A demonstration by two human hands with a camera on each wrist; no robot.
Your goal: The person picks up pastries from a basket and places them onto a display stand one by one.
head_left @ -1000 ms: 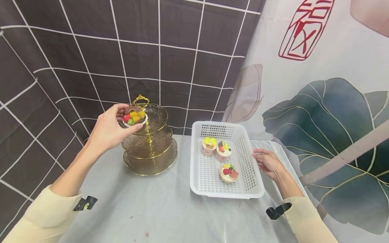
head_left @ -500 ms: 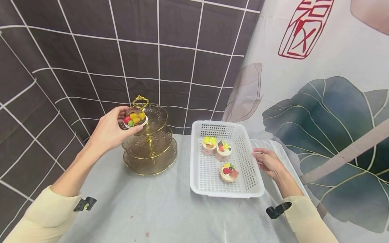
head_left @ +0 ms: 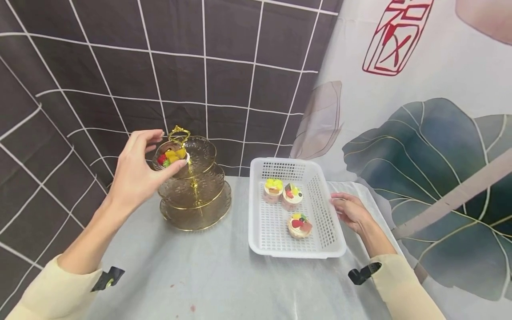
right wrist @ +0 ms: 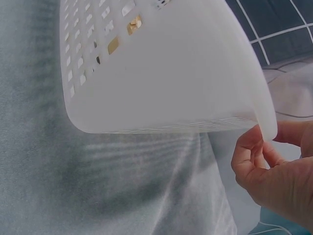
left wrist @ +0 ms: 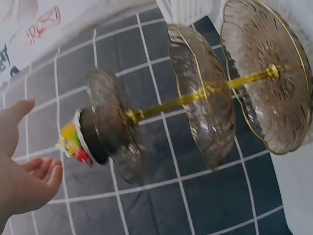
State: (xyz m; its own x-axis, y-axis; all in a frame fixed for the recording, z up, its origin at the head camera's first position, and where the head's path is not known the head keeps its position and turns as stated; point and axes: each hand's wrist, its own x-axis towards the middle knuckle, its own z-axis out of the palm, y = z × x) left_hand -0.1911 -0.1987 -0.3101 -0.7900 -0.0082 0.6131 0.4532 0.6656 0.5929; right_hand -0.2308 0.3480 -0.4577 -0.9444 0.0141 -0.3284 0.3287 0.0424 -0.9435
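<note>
A fruit-topped chocolate tart (head_left: 173, 155) rests on the top plate of a three-tier gold-trimmed cake stand (head_left: 200, 218). My left hand (head_left: 132, 171) is spread around the tart. In the left wrist view a gap shows between the left fingers (left wrist: 46, 171) and the tart (left wrist: 90, 134). At the right, my right hand (head_left: 354, 214) pinches the rim of a white plastic basket (head_left: 298, 254). The right wrist view shows thumb and fingers on the basket's edge (right wrist: 266, 125). Inside the basket are a yellow-topped cup cake (head_left: 274, 190), another fruit cup cake (head_left: 292, 195) and a fruit tart (head_left: 300, 226).
A grey cloth (head_left: 224, 275) covers the table under the stand and basket. Behind stands a dark gridded backdrop (head_left: 228, 80), with a white leaf-printed cloth (head_left: 360, 115) to its right.
My left hand has let go of the tart, and its fingers have spread and lifted off. The tart now sits on the top plate. My right hand stays at the basket rim.
</note>
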